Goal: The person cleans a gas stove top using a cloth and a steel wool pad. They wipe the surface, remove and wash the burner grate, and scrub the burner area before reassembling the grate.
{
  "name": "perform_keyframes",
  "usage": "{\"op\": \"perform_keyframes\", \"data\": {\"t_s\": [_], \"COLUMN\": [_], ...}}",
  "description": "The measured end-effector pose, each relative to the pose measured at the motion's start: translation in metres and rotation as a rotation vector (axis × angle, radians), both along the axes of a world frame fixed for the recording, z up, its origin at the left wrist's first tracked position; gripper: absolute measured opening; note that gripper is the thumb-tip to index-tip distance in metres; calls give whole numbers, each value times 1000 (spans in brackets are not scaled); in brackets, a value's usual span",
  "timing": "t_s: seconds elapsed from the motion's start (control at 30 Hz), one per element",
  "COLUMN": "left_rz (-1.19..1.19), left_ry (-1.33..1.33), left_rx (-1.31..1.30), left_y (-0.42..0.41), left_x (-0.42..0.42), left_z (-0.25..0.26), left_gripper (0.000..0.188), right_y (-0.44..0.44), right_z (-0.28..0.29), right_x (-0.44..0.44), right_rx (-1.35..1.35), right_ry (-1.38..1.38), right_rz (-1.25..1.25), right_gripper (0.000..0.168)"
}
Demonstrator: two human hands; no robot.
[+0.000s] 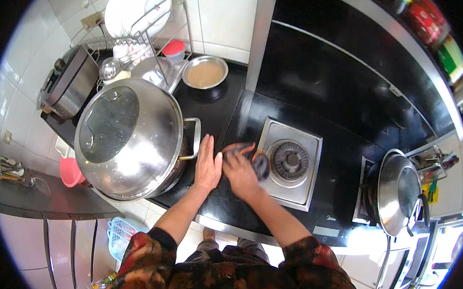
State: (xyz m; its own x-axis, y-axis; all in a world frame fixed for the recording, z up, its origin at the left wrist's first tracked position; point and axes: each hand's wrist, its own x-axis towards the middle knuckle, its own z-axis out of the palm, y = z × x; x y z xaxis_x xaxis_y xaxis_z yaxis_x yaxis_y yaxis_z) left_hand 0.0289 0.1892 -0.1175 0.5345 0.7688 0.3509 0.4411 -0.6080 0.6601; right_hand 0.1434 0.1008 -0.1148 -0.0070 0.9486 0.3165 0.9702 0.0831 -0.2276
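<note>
My right hand [241,173] is blurred and bears down on a dark grey cloth with orange edging [260,166], its fingers bent over it. The cloth lies on the black glass cooktop [228,202], against the left edge of a gas burner's steel tray [288,197]. My left hand [207,165] holds nothing; it is stretched flat, thumb slightly out from the fingers. Just left of it is the metal side handle [193,138] of a large steel pot, with a small gap between them. A domed steel lid with a glass panel [149,127] covers that pot.
A lidded wok [399,194] sits on the right burner, its long handle reaching past the front edge. At the back stands a steel bowl of beige contents [205,73], beside a wire dish rack [187,18] with white plates. A pink basin [70,172] is at left.
</note>
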Motion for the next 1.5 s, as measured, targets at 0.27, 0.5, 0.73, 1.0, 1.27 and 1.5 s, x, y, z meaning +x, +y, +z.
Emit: {"op": "perform_keyframes", "data": {"t_s": [0.27,0.5,0.73,1.0,1.27,1.5], "left_rz": [-292,-239,-124,-401,-736,-775], "left_ry": [21,115,102,75,141,167], "left_rx": [-91,-239,-265,-107,-15,172], "left_y": [-72,-111,-115,-106,-128,-156], "left_x": [-85,-156,-205,-155,-87,-33], "left_z": [45,48,42,36,35,31], "left_gripper": [56,57,53,57,61,64], "right_y": [-18,52,9,-129,-268,-243], "right_z": [57,-7,5,7,17,10], "right_x": [-4,74,13,-78,-46,-53], "right_rx": [-163,-71,-241,78,-36,-43], "right_ry": [116,-2,-66,12,102,-40], "right_rz": [-283,-511,-404,-182,-640,-589], "right_gripper": [24,41,30,24,27,27]}}
